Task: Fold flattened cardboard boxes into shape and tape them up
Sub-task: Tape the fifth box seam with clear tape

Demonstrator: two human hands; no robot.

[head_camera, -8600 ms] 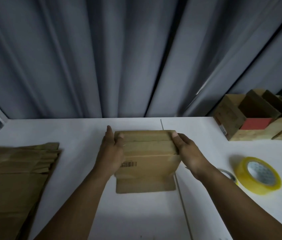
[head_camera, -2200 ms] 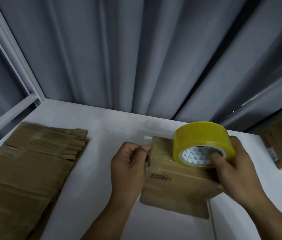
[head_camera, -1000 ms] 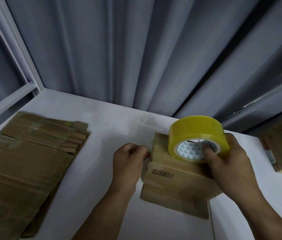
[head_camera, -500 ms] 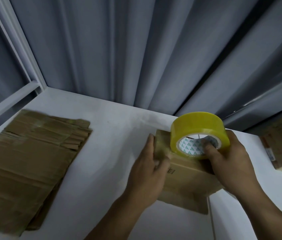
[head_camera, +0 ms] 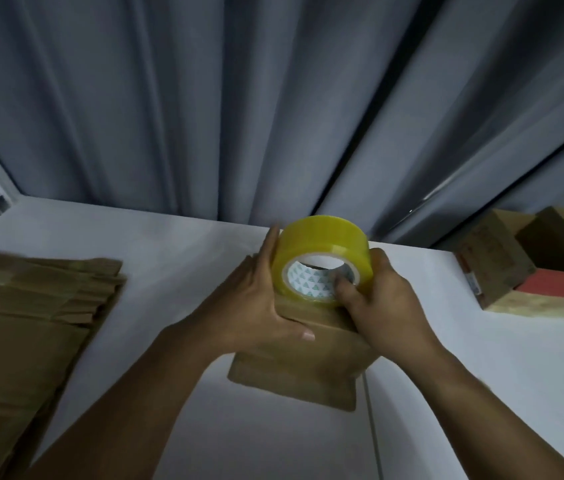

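A stack of flattened cardboard (head_camera: 31, 323) lies at the left end of the white table (head_camera: 169, 244), its flap edges pointing toward the middle. The left hand (head_camera: 256, 306) lies flat against the left side of the cardboard box (head_camera: 308, 358), which stands near the table's middle with one flap spread on the surface toward the person. The fingers are straight and pressed together, their tips reaching up beside the tape roll (head_camera: 322, 247), and the thumb is stretched across the box's front edge. The yellow roll sits on top of the box, on its edge. Its white core is printed with small green triangles, but no writing can be read. The right hand (head_camera: 388, 306) grips the roll from the right, with fingers curled round its rim and one fingertip hooked into the core. Far right, an open box (head_camera: 492, 265) stands among others and holds a red block (head_camera: 554, 284). The printing on its side is too blurred to read. Half a second ago the left hand lay lower, over the box's near corner; it has since slid up to the roll. The barcode seen on the box's front a second ago is now covered.
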